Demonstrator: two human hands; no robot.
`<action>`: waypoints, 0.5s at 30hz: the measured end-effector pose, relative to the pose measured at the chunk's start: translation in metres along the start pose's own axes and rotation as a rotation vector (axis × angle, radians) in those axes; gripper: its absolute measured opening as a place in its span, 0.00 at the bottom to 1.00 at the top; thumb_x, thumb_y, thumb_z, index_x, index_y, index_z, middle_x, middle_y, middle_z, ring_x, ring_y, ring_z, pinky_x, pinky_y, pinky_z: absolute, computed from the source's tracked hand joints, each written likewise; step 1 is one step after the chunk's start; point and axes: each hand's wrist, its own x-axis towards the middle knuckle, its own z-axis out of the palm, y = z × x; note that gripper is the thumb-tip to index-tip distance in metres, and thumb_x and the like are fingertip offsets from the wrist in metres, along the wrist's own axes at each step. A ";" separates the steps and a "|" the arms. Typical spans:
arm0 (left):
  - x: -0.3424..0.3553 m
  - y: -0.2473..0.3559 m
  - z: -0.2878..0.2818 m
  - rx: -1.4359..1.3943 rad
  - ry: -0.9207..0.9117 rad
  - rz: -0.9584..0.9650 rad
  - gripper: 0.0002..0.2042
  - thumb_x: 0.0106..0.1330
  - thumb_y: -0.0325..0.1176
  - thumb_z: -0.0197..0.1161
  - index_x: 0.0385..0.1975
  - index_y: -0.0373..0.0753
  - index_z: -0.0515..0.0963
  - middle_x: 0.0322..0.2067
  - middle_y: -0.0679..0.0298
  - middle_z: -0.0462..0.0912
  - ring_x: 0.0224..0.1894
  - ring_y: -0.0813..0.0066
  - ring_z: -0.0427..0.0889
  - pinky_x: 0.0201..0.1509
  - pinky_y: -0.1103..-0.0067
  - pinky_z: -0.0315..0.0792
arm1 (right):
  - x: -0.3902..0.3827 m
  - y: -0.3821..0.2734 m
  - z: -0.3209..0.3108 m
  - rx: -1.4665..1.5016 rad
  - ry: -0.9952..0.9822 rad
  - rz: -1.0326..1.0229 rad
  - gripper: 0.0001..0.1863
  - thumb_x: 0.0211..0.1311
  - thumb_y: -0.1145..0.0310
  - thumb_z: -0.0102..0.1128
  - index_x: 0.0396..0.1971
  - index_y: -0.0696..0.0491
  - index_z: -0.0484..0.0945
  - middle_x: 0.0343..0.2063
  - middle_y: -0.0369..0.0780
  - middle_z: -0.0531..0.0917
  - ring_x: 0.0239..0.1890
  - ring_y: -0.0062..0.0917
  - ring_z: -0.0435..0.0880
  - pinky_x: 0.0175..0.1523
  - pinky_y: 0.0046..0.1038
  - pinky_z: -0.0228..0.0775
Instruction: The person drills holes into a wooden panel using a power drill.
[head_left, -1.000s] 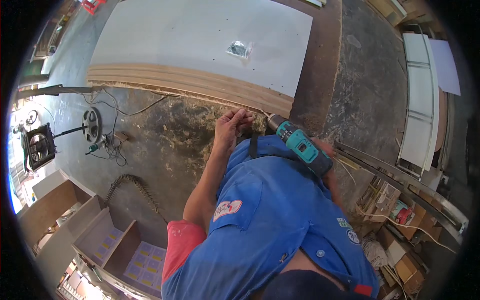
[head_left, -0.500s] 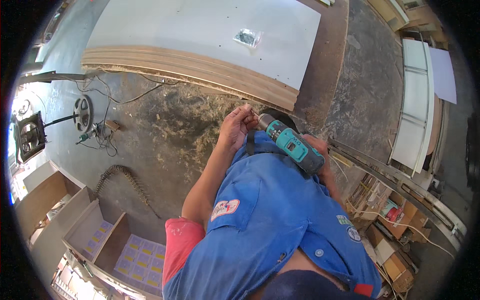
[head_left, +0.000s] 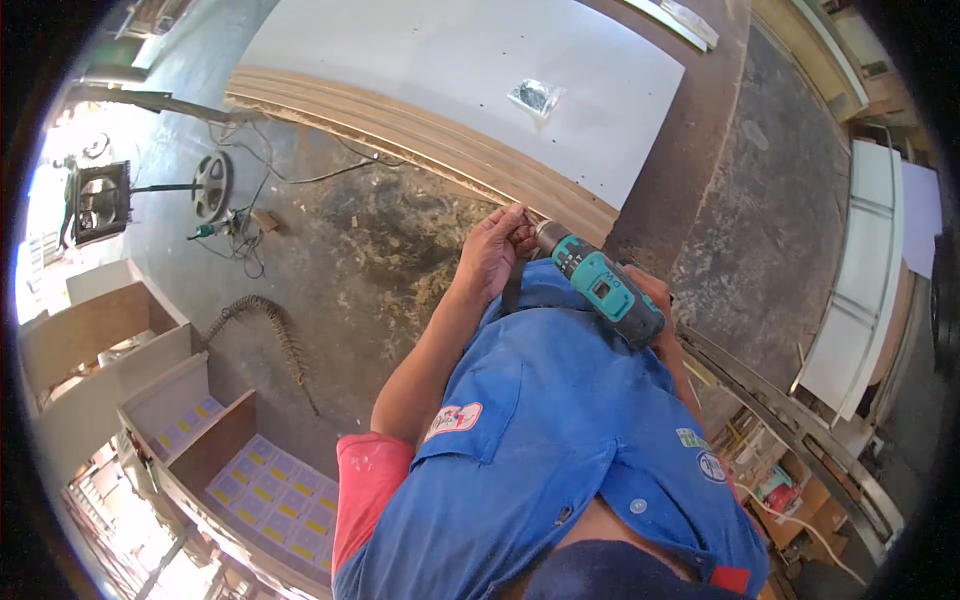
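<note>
My right hand (head_left: 652, 288) is wrapped round the handle of a teal and black cordless drill (head_left: 605, 285), held before my blue shirt. The drill's chuck points away and to the left. Right at its tip, the fingers of my left hand (head_left: 490, 250) are pinched together. Whatever lies between them is too small to make out. Just beyond both hands is the near edge of a stack of white-topped boards (head_left: 440, 80) with brown edges and small dark holes on top. On it rests a clear plastic bag (head_left: 535, 97) of small dark pieces.
A coiled hose (head_left: 250, 310) lies on the stained floor at left, near a grey wheel (head_left: 211, 187) and tangled cables. Open wooden boxes (head_left: 230, 430) stand at lower left, one holding label sheets. White panels (head_left: 860, 270) lean at the right, above a metal rail (head_left: 800, 430).
The view has shifted, so the boards and floor items appear further right and lower. My hands and the drill sit slightly further right; both grips are the same.
</note>
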 end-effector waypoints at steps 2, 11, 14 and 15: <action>-0.008 0.001 0.010 -0.011 0.047 0.009 0.09 0.78 0.38 0.60 0.40 0.39 0.78 0.31 0.69 0.81 0.32 0.82 0.79 0.38 0.83 0.77 | 0.002 0.003 -0.002 0.019 -0.020 -0.020 0.19 0.56 0.69 0.70 0.49 0.56 0.85 0.40 0.44 0.88 0.40 0.37 0.90 0.44 0.33 0.81; -0.021 -0.029 0.034 -0.079 0.151 0.129 0.09 0.78 0.42 0.61 0.39 0.43 0.78 0.30 0.73 0.78 0.31 0.84 0.75 0.38 0.82 0.72 | -0.014 0.034 0.001 0.025 0.024 -0.115 0.21 0.54 0.70 0.72 0.49 0.57 0.83 0.39 0.45 0.86 0.40 0.39 0.89 0.43 0.34 0.81; -0.018 -0.030 0.044 -0.101 0.089 0.137 0.09 0.78 0.41 0.61 0.42 0.43 0.78 0.31 0.73 0.79 0.32 0.84 0.76 0.39 0.82 0.72 | -0.010 0.035 -0.007 0.076 0.086 -0.213 0.19 0.53 0.70 0.72 0.47 0.57 0.84 0.38 0.43 0.86 0.39 0.36 0.89 0.43 0.33 0.81; -0.018 -0.029 0.049 -0.076 0.155 0.118 0.09 0.78 0.41 0.61 0.43 0.42 0.78 0.32 0.73 0.80 0.33 0.83 0.77 0.40 0.81 0.73 | -0.010 0.034 -0.010 0.078 0.109 -0.223 0.19 0.53 0.71 0.73 0.46 0.56 0.84 0.38 0.42 0.86 0.39 0.34 0.89 0.43 0.32 0.81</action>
